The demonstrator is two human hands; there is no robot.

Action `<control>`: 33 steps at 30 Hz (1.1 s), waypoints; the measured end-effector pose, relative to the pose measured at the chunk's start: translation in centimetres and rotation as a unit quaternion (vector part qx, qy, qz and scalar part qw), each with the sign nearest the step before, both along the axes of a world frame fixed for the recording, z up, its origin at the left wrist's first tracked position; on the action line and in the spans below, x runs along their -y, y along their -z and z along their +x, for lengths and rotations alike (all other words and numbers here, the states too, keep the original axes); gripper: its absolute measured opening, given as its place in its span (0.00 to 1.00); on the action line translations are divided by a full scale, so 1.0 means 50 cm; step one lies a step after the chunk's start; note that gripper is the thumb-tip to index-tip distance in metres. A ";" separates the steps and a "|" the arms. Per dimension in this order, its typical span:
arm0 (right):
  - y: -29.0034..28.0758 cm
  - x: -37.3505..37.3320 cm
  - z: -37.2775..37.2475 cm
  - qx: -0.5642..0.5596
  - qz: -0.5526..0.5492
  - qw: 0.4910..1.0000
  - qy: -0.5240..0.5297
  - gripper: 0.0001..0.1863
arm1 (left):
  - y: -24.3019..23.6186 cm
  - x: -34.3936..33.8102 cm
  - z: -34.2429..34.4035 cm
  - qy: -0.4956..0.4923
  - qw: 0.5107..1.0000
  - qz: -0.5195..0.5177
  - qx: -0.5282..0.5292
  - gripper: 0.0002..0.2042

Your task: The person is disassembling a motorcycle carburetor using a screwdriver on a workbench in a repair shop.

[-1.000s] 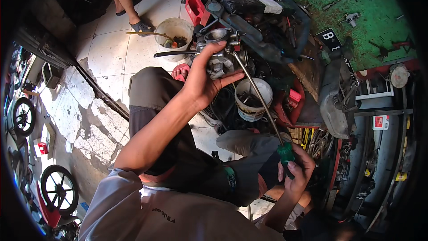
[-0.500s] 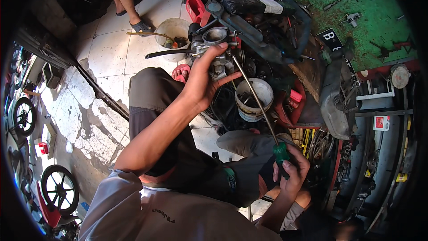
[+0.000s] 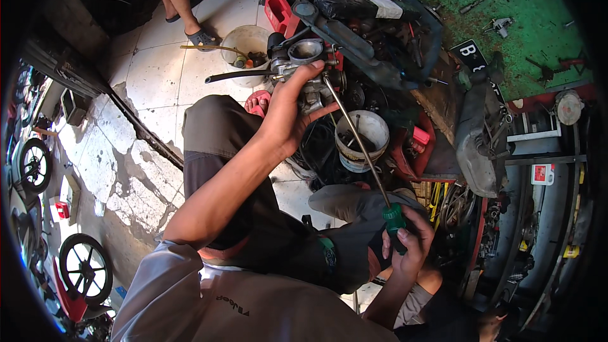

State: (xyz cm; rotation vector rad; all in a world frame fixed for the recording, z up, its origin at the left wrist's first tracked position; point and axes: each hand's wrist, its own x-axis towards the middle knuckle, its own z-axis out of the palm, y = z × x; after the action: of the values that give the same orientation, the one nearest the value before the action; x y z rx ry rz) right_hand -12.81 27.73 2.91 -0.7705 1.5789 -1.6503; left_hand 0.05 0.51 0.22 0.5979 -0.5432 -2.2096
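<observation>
My left hand grips a metal carburetor, its round throat facing up and a black hose sticking out to the left. The thumb lies along the carburetor's near side, and one finger stretches out below it. My right hand is closed around the green handle of a long screwdriver. Its thin shaft slants up and left, and the tip meets the carburetor's right side near my left thumb. Whether the tip sits in a screw is too small to tell.
Beneath the shaft stands a white bucket with parts inside. Another bucket is on the tiles beyond the carburetor. A green workbench with tools is at the upper right, beside a crate of parts. A person's legs are at the far left.
My right hand and the screwdriver handle have shifted slightly left, and the grip on the handle has turned a little. My left hand and the carburetor stay almost in place.
</observation>
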 end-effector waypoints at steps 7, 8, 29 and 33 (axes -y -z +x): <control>0.004 0.002 0.000 0.008 0.003 1.000 0.006 0.24 | -0.003 0.002 0.002 -0.004 1.000 0.004 0.008 0.17; 0.004 0.002 -0.001 0.006 0.006 1.000 0.011 0.25 | -0.004 0.002 0.001 -0.003 1.000 0.005 0.013 0.17; 0.016 -0.003 0.070 0.440 0.074 0.884 -0.139 0.24 | 0.018 0.009 -0.003 -0.106 0.976 -0.186 0.031 0.22; 0.012 0.006 0.102 0.118 0.097 0.985 -0.076 0.23 | 0.017 0.009 0.003 -0.082 0.984 -0.155 0.024 0.18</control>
State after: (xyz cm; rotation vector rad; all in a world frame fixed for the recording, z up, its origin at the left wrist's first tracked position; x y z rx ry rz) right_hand -7.70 27.43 2.33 -0.5578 1.4499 -1.3989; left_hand 0.18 0.06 -0.65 0.5107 -0.8155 -1.9095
